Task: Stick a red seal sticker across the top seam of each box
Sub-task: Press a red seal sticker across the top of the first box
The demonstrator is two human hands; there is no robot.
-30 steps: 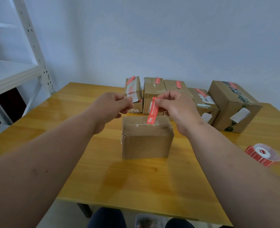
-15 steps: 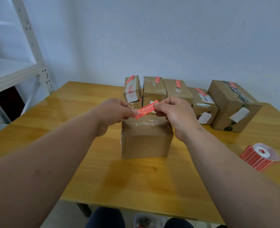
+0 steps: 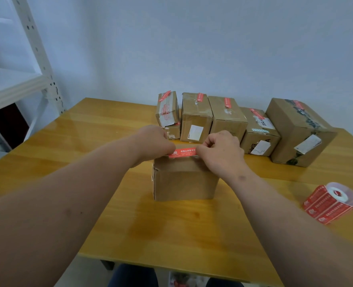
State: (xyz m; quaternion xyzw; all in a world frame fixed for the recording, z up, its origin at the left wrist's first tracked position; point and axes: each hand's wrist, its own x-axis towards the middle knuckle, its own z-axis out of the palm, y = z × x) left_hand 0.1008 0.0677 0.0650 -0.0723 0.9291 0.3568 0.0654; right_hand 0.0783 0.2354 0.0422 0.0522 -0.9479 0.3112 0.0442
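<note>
Red seal sticker (image 3: pixel 182 152) hangs flat just above the front box (image 3: pixel 184 179), each end pinched by left hand (image 3: pixel 155 145) and right hand (image 3: pixel 220 154). If one end drops first, it may stick crooked.

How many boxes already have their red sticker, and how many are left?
Five boxes in the back row show red stickers; the small box under the leftmost is unclear. Now the left hand and right hand pinch a red sticker stretched over the front box. That looks like the last one.
</note>
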